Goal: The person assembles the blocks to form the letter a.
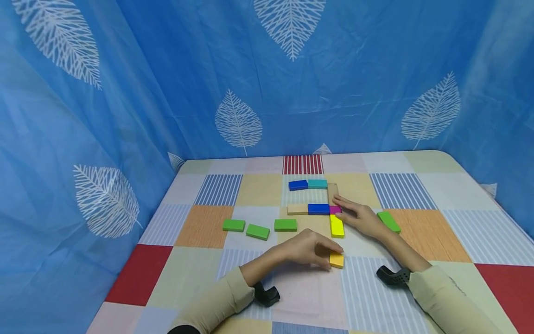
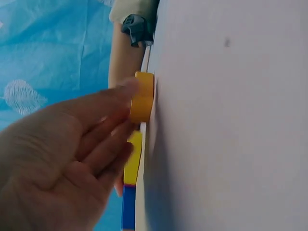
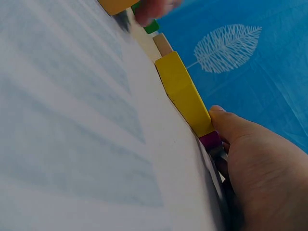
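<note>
Left hand [image 1: 306, 248]'s got an orange-yellow block [image 1: 336, 260] pinched at its fingertips, down low by the worktop [image 1: 250, 320]. Right hand [image 1: 363, 220] is reaching in past that, thumb and fingers apart and pretty straight, with the thumb right by where a bright yellow block [image 1: 337, 227] meets a magenta one [image 1: 335, 210], and fingertips at a tan block [image 1: 332, 191]. There's a green block [image 1: 388, 221] just to the right hand's right, plus three green ones [image 1: 285, 226] beyond the left hand, mostly off to its left.
</note>
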The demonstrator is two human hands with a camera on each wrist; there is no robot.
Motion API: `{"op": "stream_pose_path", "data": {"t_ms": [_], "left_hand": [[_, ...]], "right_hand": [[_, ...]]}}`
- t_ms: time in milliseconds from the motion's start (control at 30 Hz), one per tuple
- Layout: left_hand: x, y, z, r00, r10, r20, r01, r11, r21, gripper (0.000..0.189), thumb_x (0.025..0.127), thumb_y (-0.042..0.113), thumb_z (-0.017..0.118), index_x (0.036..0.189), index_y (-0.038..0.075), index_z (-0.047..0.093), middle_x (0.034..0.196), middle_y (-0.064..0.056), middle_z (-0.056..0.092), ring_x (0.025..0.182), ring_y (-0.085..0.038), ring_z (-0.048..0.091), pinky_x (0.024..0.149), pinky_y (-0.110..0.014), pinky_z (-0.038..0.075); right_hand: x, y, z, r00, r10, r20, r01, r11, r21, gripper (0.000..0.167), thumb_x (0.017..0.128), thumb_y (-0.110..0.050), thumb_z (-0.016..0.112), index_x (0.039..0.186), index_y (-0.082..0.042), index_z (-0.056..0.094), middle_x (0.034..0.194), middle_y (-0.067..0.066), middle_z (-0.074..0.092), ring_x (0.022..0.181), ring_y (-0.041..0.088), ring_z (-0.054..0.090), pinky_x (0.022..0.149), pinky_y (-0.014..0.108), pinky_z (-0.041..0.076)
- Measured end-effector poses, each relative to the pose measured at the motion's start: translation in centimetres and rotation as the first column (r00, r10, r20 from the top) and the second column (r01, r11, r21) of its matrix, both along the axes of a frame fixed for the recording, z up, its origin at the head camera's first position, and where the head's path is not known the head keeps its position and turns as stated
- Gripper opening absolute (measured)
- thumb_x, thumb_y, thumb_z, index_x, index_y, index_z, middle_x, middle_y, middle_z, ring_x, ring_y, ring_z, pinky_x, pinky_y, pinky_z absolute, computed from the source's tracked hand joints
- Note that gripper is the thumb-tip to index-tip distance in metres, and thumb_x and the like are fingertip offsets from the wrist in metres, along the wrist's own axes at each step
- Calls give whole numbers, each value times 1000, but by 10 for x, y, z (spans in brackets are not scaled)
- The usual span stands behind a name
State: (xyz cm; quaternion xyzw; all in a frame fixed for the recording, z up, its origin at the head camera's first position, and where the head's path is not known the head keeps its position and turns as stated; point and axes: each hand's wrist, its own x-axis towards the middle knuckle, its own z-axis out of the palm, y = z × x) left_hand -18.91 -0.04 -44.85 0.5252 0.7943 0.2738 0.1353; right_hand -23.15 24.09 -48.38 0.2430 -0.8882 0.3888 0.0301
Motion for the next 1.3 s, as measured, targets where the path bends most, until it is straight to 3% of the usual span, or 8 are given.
{"op": "stream_pose_path", "data": {"t_ms": [133, 300, 400, 500, 700, 900, 1067, 1300], "left_hand": [[-7, -18, 6, 993, 116, 36, -119, 988, 97, 42, 80, 24, 73, 120, 16, 63, 117, 10, 62, 111, 5, 50, 91, -12, 39], [-22, -52, 10, 960, 279, -10, -269, 937, 224, 43, 79, 20, 74, 121, 14, 63, 118, 4, 62, 112, -6, 54, 92, -21, 42], [-30, -72, 9, 940, 342, -5, -330, 909, 255, 46, 79, 20, 74, 122, 14, 62, 120, 2, 61, 113, -11, 53, 94, -27, 43], [-36, -87, 7, 926, 377, 4, -368, 900, 236, 44, 79, 21, 74, 121, 13, 63, 120, 2, 61, 114, -14, 53, 93, -30, 44], [-43, -101, 1, 921, 390, -3, -385, 909, 162, 44, 78, 20, 75, 119, 10, 63, 120, -2, 61, 113, -16, 54, 94, -31, 44], [-42, -105, -3, 919, 390, 49, -394, 913, 106, 40, 78, 12, 75, 116, 9, 65, 116, -3, 63, 112, -17, 55, 95, -30, 43], [-40, -108, -5, 917, 396, 39, -398, 914, 78, 37, 78, 13, 75, 114, 12, 67, 112, -1, 65, 108, -14, 57, 93, -30, 44], [-29, -113, 0, 937, 347, 33, -348, 937, 36, 44, 77, 19, 76, 119, 12, 64, 115, 0, 64, 106, -11, 58, 88, -26, 47]], "right_hand": [[0, 0, 0, 1000, -3, 13, 3, 1000, 7, 52, 93, -31, 56, 139, -10, 43, 147, 10, 32, 132, 36, 28, 103, 57, 25], [1, -1, -1, 1000, -9, 17, 9, 1000, 4, 52, 93, -31, 56, 138, -10, 43, 147, 9, 32, 133, 35, 28, 104, 55, 25], [1, -1, -1, 1000, -8, 15, 8, 1000, 5, 52, 93, -30, 56, 139, -10, 43, 147, 10, 32, 132, 36, 28, 104, 55, 26], [1, -1, 0, 1000, -13, 17, 13, 1000, 5, 52, 93, -30, 56, 139, -11, 43, 147, 8, 32, 133, 35, 28, 104, 54, 26], [1, 0, 1, 999, -13, 33, 13, 1000, 14, 52, 93, -32, 56, 139, -14, 42, 147, 7, 31, 134, 34, 26, 105, 53, 24], [1, -1, 0, 999, -12, 41, 12, 1000, 12, 52, 93, -33, 56, 139, -14, 43, 147, 6, 31, 134, 33, 26, 105, 53, 24], [0, -2, 0, 1000, -13, 23, 13, 1000, 15, 52, 93, -32, 56, 139, -13, 43, 147, 8, 32, 133, 35, 27, 104, 54, 25], [1, -1, 1, 1000, -15, 26, 15, 1000, 12, 52, 93, -32, 56, 139, -12, 43, 147, 8, 32, 133, 35, 27, 104, 55, 25]]}}
